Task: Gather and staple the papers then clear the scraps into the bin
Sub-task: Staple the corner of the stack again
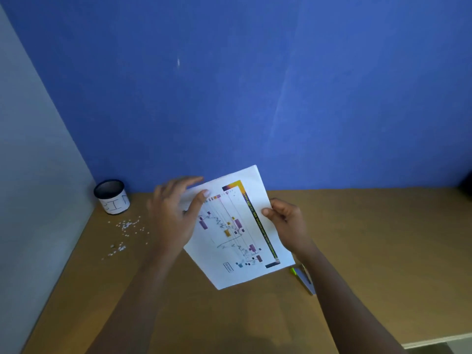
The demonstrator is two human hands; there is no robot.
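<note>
Above the brown surface [357, 238], you hold the papers [237, 228] up off it with both hands, tilted so their printed chart faces you. Your right hand [288, 223] pinches the right edge, thumb on the front and fingers [282, 209] curled behind. Your left hand [171, 215] lies along the left edge, thumb pressed on the front near the top corner and the other fingers spread behind the sheets, so it grips them loosely. How many sheets are in the stack cannot be told.

At the far left corner, against the blue wall [255, 85], stands the bin [112, 196], a dark can with a white label, upright and open at the top. Near it, white scraps [126, 228] lie scattered over the surface, well apart from the papers. Just beside the lower right corner of the papers, partly hidden by your right forearm, the stapler [306, 279] lies on the surface with something yellow-green touching it.
</note>
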